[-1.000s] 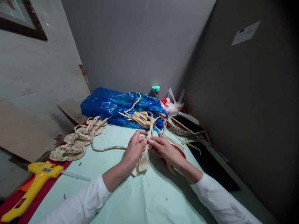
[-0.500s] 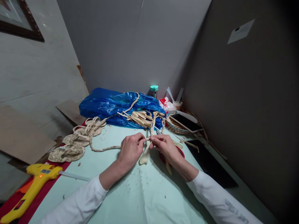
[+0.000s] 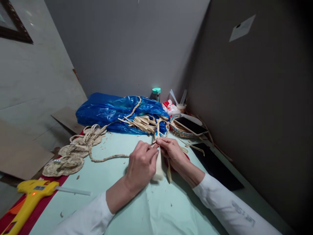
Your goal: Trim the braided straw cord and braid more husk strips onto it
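Note:
My left hand (image 3: 143, 162) and my right hand (image 3: 172, 152) meet over the middle of the table, fingers closed on a braided straw cord (image 3: 110, 158). The cord runs out from under my left hand toward the coiled braid (image 3: 70, 150) at the left. Just beyond my fingertips, pale fibre strands (image 3: 158, 127) stretch up toward the blue bag. A wide, pale strip (image 3: 159, 166) hangs below my hands, slightly blurred. My fingers cover the exact spot where the strands join.
A blue plastic bag (image 3: 102, 109) lies at the back with a bundle of dry strips (image 3: 144, 124). A yellow glue gun (image 3: 36, 192) with its light on lies at the left edge. Right of my hands are a basket (image 3: 178, 130), a phone (image 3: 190, 126) and a black flat panel (image 3: 217, 166).
My left hand has turned and shifted slightly right, closer to my right hand. The pale strip below has moved and now hangs more to the right. The whole view has shifted a little.

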### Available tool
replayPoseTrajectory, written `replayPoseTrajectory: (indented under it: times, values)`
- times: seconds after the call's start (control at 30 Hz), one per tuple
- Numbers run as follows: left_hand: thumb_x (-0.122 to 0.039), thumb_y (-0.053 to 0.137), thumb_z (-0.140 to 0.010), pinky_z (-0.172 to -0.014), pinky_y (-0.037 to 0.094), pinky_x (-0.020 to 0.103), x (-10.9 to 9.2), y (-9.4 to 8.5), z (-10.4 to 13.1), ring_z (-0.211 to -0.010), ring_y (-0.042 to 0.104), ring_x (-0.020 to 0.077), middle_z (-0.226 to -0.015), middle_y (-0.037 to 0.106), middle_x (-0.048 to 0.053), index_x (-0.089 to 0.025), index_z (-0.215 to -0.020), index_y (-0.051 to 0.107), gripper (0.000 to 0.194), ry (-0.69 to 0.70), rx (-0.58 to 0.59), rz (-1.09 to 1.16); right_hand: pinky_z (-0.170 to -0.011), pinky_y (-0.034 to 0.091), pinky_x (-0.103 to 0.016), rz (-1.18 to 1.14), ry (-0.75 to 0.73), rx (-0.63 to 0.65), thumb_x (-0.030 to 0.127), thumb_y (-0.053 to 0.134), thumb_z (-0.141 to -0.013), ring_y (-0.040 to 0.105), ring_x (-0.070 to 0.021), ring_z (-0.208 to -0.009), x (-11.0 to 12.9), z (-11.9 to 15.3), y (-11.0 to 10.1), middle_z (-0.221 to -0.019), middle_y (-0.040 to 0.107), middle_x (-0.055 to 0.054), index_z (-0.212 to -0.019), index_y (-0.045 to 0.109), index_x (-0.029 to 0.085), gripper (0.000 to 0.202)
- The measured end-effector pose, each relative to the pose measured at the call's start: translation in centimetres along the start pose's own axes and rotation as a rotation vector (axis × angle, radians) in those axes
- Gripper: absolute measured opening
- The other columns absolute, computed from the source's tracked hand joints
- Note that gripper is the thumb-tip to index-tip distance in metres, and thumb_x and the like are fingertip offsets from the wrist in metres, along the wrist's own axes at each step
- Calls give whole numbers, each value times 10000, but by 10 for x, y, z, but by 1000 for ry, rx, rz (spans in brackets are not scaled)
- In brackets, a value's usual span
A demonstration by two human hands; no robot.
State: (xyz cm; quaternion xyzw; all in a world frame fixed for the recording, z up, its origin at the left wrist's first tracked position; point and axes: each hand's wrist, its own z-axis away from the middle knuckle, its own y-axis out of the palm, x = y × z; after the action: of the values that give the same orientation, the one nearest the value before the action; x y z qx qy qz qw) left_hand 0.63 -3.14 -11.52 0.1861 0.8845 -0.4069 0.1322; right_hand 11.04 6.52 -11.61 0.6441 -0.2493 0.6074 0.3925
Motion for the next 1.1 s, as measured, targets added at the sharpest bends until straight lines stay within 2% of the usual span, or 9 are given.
replayPoseTrajectory:
  times: [0.13,0.3,0.4,0.47,0.63,0.73,0.83,0.97,1.1]
  values:
    - [-198,492,-902,-786,411,340,9,-7,-8,-825,543,215,-806,623,53,-192,-805,624,164,-247,-115,167,-436,71,-251,-2,41,29,405,690,-721,171,-57,-421,3,1,-1,-446,342,75,-608,601,152,291]
    - [-251,561,-830,-770,441,303,24,1,-12,-811,594,182,-866,642,26,-196,-894,577,85,-550,42,723,-432,85,-238,18,94,112,421,663,-754,165,-56,-406,1,3,-1,-438,290,91,-618,577,165,302]
    - [-276,656,-746,-671,449,272,25,5,-14,-681,578,148,-783,637,10,-179,-933,557,232,-712,145,1034,-442,160,-222,1,61,162,408,660,-756,292,-65,-440,0,3,-1,-531,480,38,-654,588,163,275]
    - [-286,689,-719,-601,428,245,24,4,-15,-619,539,124,-729,616,3,-162,-902,565,254,-774,188,1094,-451,201,-219,17,34,196,405,648,-766,358,-77,-475,0,4,-1,-609,561,4,-666,597,163,267]
    - [-293,689,-731,-475,287,189,27,-2,-18,-518,400,67,-661,560,-10,-140,-820,584,205,-757,247,1158,-439,193,-207,83,32,257,367,610,-790,292,-67,-464,5,6,1,-543,458,39,-640,563,164,257]
    - [-322,703,-736,-446,215,182,29,-3,-19,-499,347,51,-635,527,-16,-129,-780,580,234,-777,301,1176,-452,228,-198,65,63,249,330,592,-796,349,-73,-494,7,9,3,-633,521,40,-805,554,184,152]
    - [-365,707,-740,-420,171,189,29,-3,-18,-460,297,38,-634,520,-19,-133,-748,571,269,-783,328,1136,-475,272,-205,130,52,226,288,547,-818,420,-95,-535,8,11,2,-701,576,46,-1001,506,221,200]
    - [-381,654,-769,-410,197,206,27,-3,-17,-439,316,58,-605,556,-3,-140,-714,623,248,-729,272,945,-648,391,-250,408,-147,250,238,466,-875,556,-143,-707,8,10,-1,-752,635,24,-1047,471,213,175]
    - [-328,635,-760,-432,216,229,27,-4,-17,-452,324,83,-544,576,7,-141,-639,690,229,-637,189,755,-734,394,-282,673,-256,270,210,404,-922,610,-179,-805,11,10,-3,-779,685,1,-1088,439,209,170]
